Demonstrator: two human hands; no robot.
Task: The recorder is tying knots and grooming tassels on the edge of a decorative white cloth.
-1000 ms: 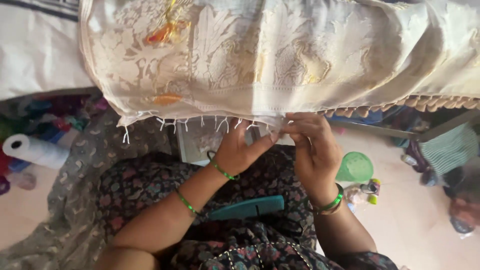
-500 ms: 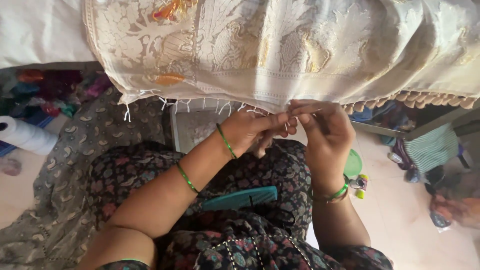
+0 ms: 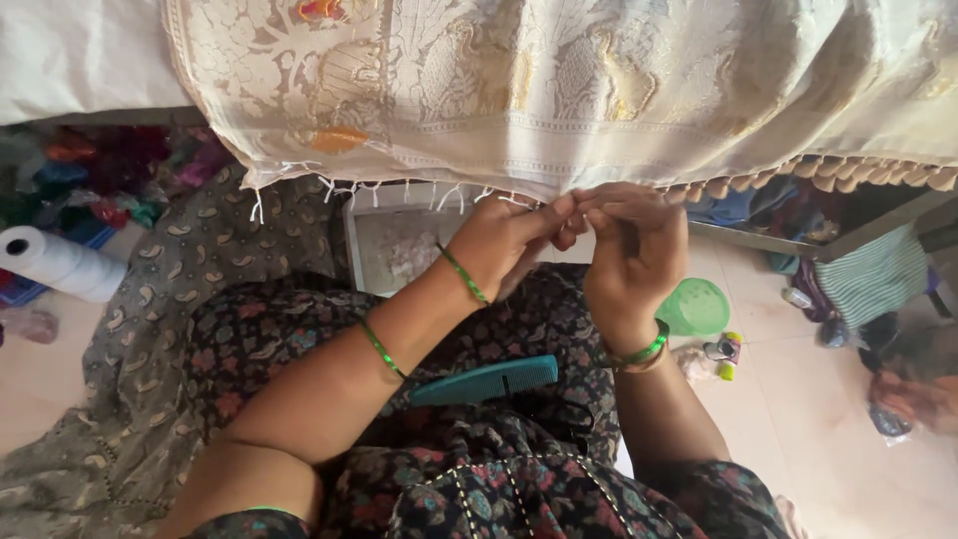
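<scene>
Both hands sit slightly farther right along the cloth's lower edge than half a second ago, still joined at the fringe. Left hand (image 3: 504, 240) pinches a loose fringe thread (image 3: 514, 200) between thumb and fingertips; right hand (image 3: 634, 250) meets it, fingers curled tight on the same spot, its exact hold hidden. Cream brocade cloth (image 3: 559, 80) hangs over a raised edge above the hands, hem running left to right. White untied threads (image 3: 329, 185) lie left of the hands, finished tan tassels (image 3: 848, 170) right. Teal comb (image 3: 484, 381) rests on the lap below the left forearm. Green cup (image 3: 696, 306) stands on the floor beside the right wrist.
</scene>
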